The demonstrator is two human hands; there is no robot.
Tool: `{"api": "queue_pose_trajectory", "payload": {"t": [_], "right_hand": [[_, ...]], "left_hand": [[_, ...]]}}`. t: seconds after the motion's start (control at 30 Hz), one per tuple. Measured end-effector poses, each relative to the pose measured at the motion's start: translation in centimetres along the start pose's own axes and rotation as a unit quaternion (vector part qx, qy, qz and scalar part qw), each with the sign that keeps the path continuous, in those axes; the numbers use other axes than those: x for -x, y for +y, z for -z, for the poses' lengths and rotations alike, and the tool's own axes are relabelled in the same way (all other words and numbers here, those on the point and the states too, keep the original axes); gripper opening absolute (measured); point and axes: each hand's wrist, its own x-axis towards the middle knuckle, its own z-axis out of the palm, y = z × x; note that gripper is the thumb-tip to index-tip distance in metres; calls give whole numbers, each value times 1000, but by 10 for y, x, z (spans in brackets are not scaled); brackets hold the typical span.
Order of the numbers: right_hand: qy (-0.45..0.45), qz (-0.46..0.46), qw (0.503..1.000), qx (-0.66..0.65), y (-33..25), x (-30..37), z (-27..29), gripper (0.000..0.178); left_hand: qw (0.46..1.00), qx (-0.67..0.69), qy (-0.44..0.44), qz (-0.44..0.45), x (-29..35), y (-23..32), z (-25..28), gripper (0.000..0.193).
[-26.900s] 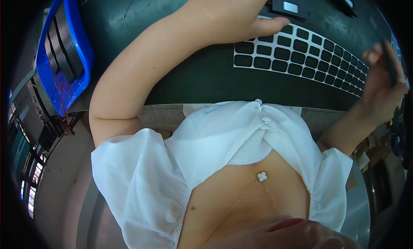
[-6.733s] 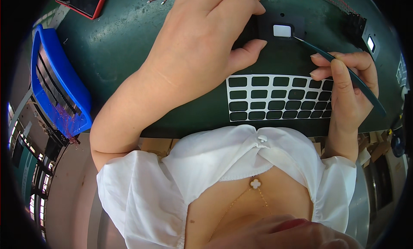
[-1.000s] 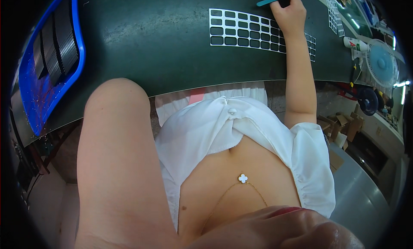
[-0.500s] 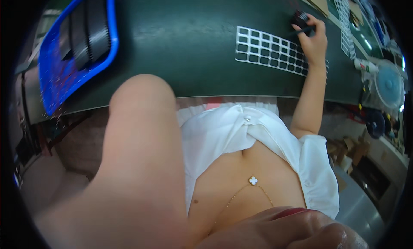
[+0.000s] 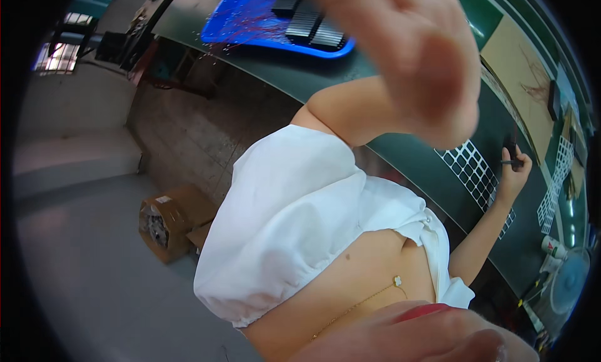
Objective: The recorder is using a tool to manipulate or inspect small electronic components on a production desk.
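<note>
My left hand [image 5: 426,61] is raised very close in front of me, large and blurred. Its fingers are too smeared and cut off by the upper edge for me to tell how they are set. At the right, over the green table, my right hand [image 5: 517,169] is closed around a thin dark pen-like tool [image 5: 510,162]. A small black object [image 5: 511,148] is at its fingertips; its kind is unclear. A white grid panel [image 5: 471,168] with square holes lies beside and partly under my right forearm.
A blue tray [image 5: 216,27] with black blocks and thin reddish wires stands at the far left of the table [image 5: 275,71]. Brown board [image 5: 516,68], another white grid strip [image 5: 555,187] and a small fan [image 5: 568,280] are at the right. A cardboard box [image 5: 166,224] sits on the floor.
My view has swung left, so the tray and table sit farther right. My left arm has bent, bringing the hand into view. My right hand still holds the dark tool.
</note>
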Motion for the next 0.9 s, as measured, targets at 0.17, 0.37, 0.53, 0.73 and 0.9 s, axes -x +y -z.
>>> {"api": "queue_pose_trajectory", "payload": {"t": [0.17,0.37,0.53,0.73,0.9], "right_hand": [[-62,-132,951,-271,5,1,-7,19],[-129,-176,899,-381,-6,3,-20,30],[-156,-181,894,-378,-2,4,-21,38],[-259,-139,860,-418,8,0,-15,44],[-333,-122,812,-463,-10,4,-31,42]], "left_hand": [[765,-97,-615,165,82,15,42,33],[599,-79,-783,148,124,28,83,36],[535,-80,-829,143,132,27,87,32],[483,-58,-863,138,127,23,82,29],[555,-92,-796,223,116,26,100,35]]}}
